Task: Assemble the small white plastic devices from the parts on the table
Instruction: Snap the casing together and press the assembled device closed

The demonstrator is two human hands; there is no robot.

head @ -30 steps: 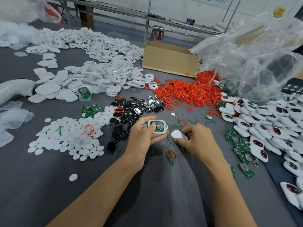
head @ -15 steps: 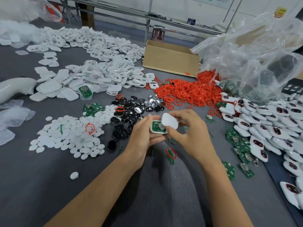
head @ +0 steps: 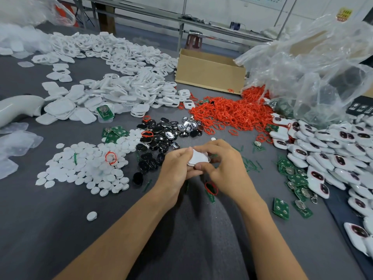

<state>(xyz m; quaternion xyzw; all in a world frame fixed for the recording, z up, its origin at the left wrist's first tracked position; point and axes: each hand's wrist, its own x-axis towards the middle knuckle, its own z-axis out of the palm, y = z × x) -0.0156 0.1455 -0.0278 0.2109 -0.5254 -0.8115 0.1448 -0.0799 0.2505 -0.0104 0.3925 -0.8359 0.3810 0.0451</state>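
One small white device [head: 198, 158] sits between two hands, held just above the grey table [head: 60, 229]. The left hand [head: 177, 168] curls round its left edge. The right hand [head: 224, 166] pinches its right side, fingers over the top and thumb beneath. Around them lie heaps too dense to count: white discs [head: 84, 166] on the left, black pieces [head: 159, 138] beyond, then red rings [head: 228, 114] and one cardboard box [head: 210, 75]. Green circuit boards [head: 290, 174] and cased units [head: 333, 154] lie on the right. A metal-framed bench [head: 181, 17] stands behind.
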